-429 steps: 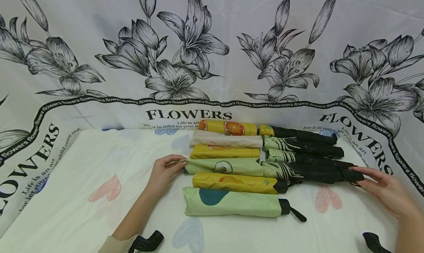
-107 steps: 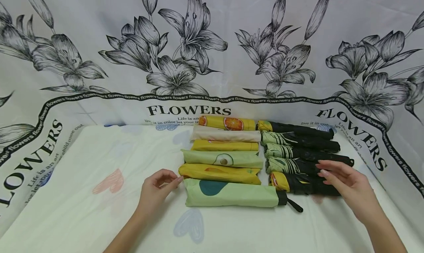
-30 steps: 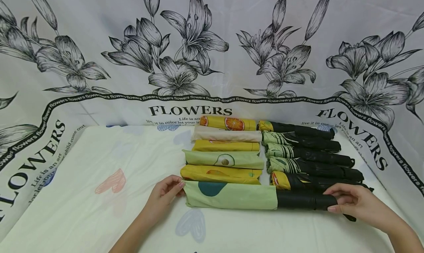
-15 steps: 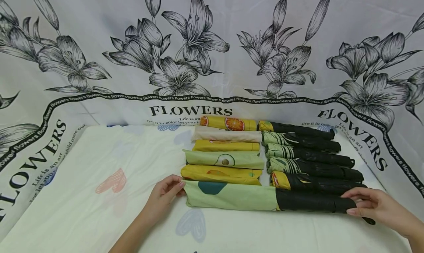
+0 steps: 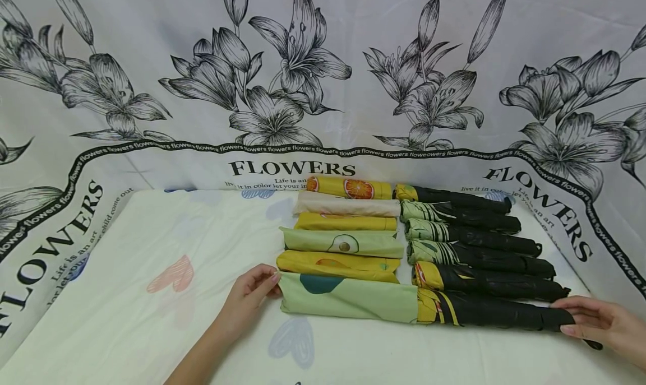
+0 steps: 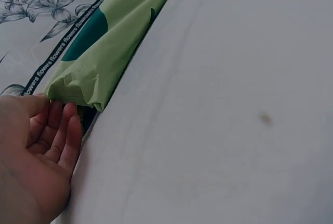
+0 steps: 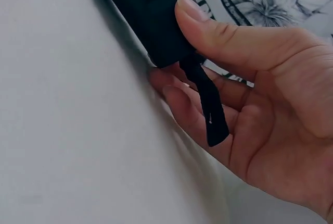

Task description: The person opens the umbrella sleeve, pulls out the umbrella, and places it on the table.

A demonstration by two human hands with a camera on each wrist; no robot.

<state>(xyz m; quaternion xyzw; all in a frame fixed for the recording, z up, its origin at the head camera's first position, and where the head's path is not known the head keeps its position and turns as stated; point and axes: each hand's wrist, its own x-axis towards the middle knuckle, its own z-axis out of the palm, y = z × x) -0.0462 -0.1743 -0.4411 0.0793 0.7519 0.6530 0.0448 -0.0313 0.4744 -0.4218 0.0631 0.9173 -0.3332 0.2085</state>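
A light-green umbrella sleeve (image 5: pixel 353 300) with a dark teal spot lies nearest on the bed-like white surface. My left hand (image 5: pixel 250 288) pinches its left end; in the left wrist view the thumb and fingers (image 6: pixel 70 130) hold the sleeve's corner. From the sleeve's right end sticks a folded black umbrella (image 5: pixel 499 312) with yellow fabric by the opening. My right hand (image 5: pixel 598 320) grips its handle end. In the right wrist view the thumb lies on the black handle (image 7: pixel 148 21), and a wrist strap (image 7: pixel 210 112) hangs against the fingers. The umbrella's left tip is not visible.
Behind lie several flat sleeves in a column, among them a yellow one (image 5: pixel 338 266), an avocado-print one (image 5: pixel 313 241) and a beige one (image 5: pixel 348 205). Right of them lie several folded umbrellas, the closest black and yellow (image 5: pixel 494 281). A flower-print cloth (image 5: pixel 323 121) rises at the back.
Over the last second my right hand has drawn the umbrella rightward from the green sleeve, baring yellow fabric; my left hand stayed. Since the oldest frame, the umbrella behind has come out of its yellow sleeve.
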